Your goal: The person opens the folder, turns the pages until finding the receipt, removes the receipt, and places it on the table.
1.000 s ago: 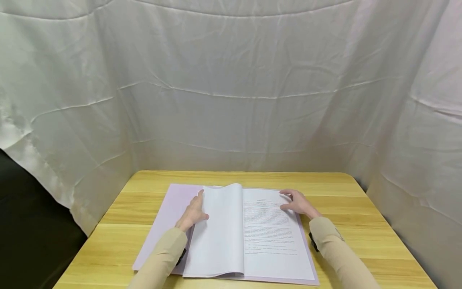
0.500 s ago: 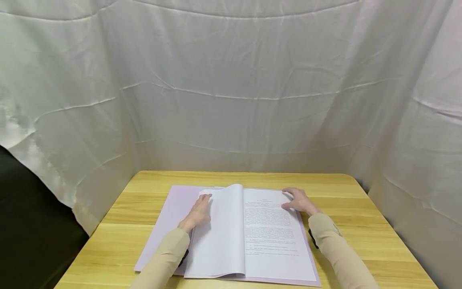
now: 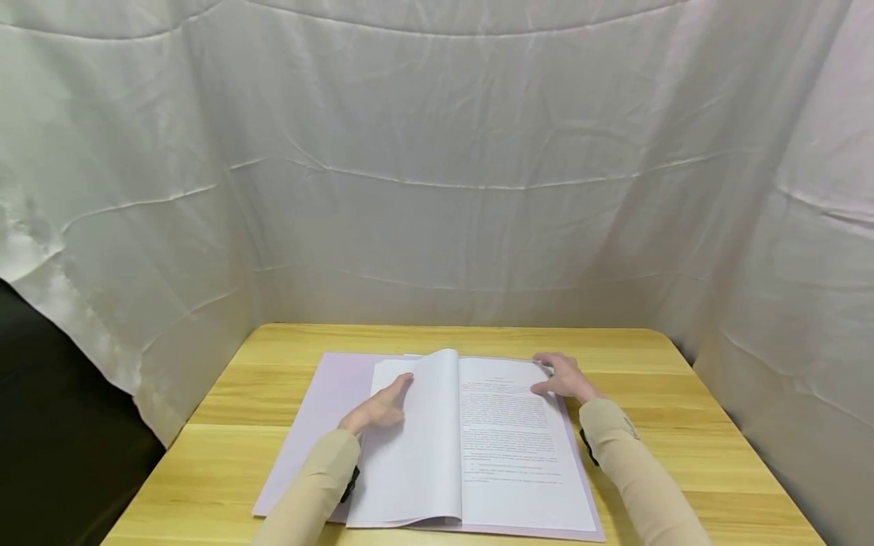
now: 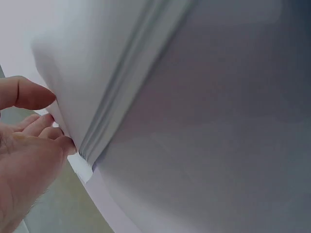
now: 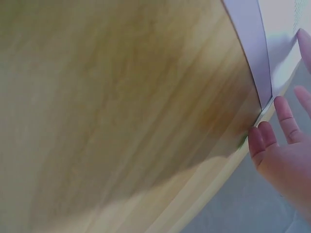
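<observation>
A lilac folder (image 3: 326,413) lies open on the table, its cover spread to the left. The turned-over sheets (image 3: 426,455) show blank backs and bulge along the middle fold. On the right lies a page of printed text (image 3: 508,436). My left hand (image 3: 378,408) rests over the left part of the turned sheets; in the left wrist view its thumb (image 4: 31,94) and fingertips meet the sheets' edge. My right hand (image 3: 568,379) is at the printed page's upper right corner, thumb and fingers spread. The right wrist view shows fingertips beside the folder's lilac border (image 5: 255,53).
The wooden table (image 3: 655,394) extends around the folder on all sides. Grey-white curtains (image 3: 437,227) surround its back and sides. A black area (image 3: 61,409) shows at the lower left, beside the curtain.
My left hand has slid right, from the outer edge of the turned sheets further in over them. My right hand stays nearly in place at the page's upper right corner.
</observation>
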A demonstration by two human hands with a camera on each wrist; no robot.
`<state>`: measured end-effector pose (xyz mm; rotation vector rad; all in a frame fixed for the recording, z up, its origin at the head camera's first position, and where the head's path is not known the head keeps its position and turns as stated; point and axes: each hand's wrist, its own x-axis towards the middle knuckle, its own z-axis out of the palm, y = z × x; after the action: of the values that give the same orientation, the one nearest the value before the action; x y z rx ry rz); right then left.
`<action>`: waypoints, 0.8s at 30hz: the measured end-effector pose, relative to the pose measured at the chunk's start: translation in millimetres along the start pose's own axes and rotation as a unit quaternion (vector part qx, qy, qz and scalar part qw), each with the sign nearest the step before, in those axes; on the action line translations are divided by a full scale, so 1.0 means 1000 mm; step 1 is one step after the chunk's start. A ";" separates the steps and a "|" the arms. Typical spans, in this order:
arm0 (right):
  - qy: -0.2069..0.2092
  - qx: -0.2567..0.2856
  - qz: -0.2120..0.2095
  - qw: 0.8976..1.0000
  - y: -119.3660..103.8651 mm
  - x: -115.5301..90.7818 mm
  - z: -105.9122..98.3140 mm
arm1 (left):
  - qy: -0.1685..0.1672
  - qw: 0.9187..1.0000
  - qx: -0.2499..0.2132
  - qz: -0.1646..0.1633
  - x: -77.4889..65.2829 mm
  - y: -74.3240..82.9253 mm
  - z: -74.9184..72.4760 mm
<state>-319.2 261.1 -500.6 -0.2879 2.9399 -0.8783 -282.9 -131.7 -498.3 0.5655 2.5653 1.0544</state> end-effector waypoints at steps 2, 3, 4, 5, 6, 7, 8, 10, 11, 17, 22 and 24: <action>-0.004 0.003 0.010 1.000 0.000 0.002 0.000 | -0.006 1.000 -0.014 -0.010 -0.001 -0.001 0.000; -0.005 0.003 0.014 1.000 -0.001 0.002 0.000 | -0.008 1.000 -0.022 -0.015 -0.001 -0.002 0.001; -0.007 0.004 0.020 1.000 0.000 0.004 0.000 | -0.008 0.999 -0.029 -0.021 -0.001 -0.002 0.001; -0.009 0.003 0.026 1.000 0.000 0.005 0.000 | -0.006 0.999 -0.033 -0.023 -0.001 -0.002 0.001; -0.011 0.000 0.031 0.999 0.001 0.006 -0.001 | -0.005 0.999 -0.036 -0.027 -0.001 -0.002 0.001; -0.013 0.002 0.038 0.999 0.002 0.007 0.000 | -0.006 0.999 -0.038 -0.033 -0.001 -0.002 0.001; -0.015 -0.002 0.042 0.999 0.003 0.008 0.000 | -0.005 0.999 -0.036 -0.037 -0.001 -0.001 0.001; -0.018 -0.006 0.045 0.999 0.004 0.010 0.000 | -0.006 0.998 -0.037 -0.043 0.000 -0.001 0.002; -0.019 -0.009 0.044 0.999 0.005 0.011 0.000 | -0.007 0.998 -0.035 -0.044 0.000 -0.001 0.002; -0.018 -0.010 0.033 0.999 0.007 0.013 0.001 | -0.009 0.999 -0.014 -0.049 0.000 0.001 0.004; -0.023 -0.015 0.043 0.999 0.005 0.015 0.001 | -0.008 0.999 -0.007 -0.047 -0.002 0.003 0.004; -0.024 -0.021 0.045 0.998 0.004 0.015 0.000 | -0.008 0.999 -0.009 -0.045 -0.003 0.005 0.004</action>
<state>-334.8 261.6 -503.1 -0.1733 2.9039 -0.7884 -277.6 -127.8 -497.2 0.4467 2.5393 1.0379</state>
